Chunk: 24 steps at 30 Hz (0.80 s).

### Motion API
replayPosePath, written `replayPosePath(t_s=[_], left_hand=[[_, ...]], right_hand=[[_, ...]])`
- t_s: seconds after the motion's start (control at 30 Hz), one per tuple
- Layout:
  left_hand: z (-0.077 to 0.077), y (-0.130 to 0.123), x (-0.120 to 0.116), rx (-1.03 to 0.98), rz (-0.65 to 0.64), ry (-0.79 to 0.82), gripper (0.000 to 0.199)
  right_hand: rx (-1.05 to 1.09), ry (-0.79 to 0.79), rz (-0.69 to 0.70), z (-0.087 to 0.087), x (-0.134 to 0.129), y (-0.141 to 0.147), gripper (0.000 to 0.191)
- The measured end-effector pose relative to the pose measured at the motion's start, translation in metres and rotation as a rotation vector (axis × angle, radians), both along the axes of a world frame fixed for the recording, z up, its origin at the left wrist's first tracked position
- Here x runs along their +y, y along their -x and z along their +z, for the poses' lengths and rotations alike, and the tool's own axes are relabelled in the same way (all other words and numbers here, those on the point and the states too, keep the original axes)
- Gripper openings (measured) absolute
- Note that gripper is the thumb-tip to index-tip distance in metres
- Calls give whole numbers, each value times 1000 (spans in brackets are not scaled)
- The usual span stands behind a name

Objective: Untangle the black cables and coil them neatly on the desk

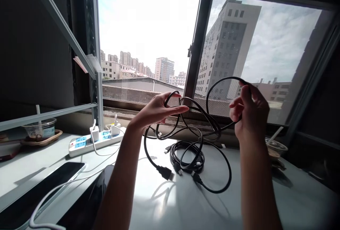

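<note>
A black HDMI cable [216, 125] hangs in tangled loops between my two hands, above the table. My left hand [162, 109] holds several of its loops over the fingers, thumb stretched out to the right. Higher up and to the right, my right hand [249, 108] pinches the cable between thumb and fingers, drawing up a wide arc. One end with its plug [165, 172] dangles below my left hand; a second plug [196, 177] hangs near the middle. Behind these lies a coiled thin black cable [174, 155] on the table, partly covered by the hanging loops.
A white power strip [101, 141] with two chargers stands at the left. Closer in lie a phone-like dark device [50, 191] and a dark flat screen [87, 201], with a white cable [47, 194] across. Lidded cups stand left [39, 129] and right [276, 147]. A window backs the table.
</note>
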State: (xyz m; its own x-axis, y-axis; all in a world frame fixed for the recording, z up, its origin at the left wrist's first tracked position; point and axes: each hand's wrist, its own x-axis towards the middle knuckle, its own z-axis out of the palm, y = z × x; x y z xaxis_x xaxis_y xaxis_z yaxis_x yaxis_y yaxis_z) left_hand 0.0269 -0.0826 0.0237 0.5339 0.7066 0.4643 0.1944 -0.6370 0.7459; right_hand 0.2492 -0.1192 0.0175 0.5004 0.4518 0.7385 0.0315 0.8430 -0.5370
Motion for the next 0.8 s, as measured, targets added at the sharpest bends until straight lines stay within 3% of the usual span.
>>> replayPosePath(t_s=[0.27,0.37,0.47,0.6,0.8], left_hand=[[-4,23,14,-11,258,-162,38],[-5,27,18,-32,436,-195,46],[-5,31,20,-73,661,-216,59],[-6,30,21,-168,894,-252,60],[-8,30,28,-305,1018,-324,53]], right_hand=[[166,-75,108,3,-10,-26,19],[195,-63,92,5,-17,-36,8],[249,-61,123,6,-27,-45,16],[292,-96,153,8,-38,-55,34],[289,-136,181,7,-42,-71,45]])
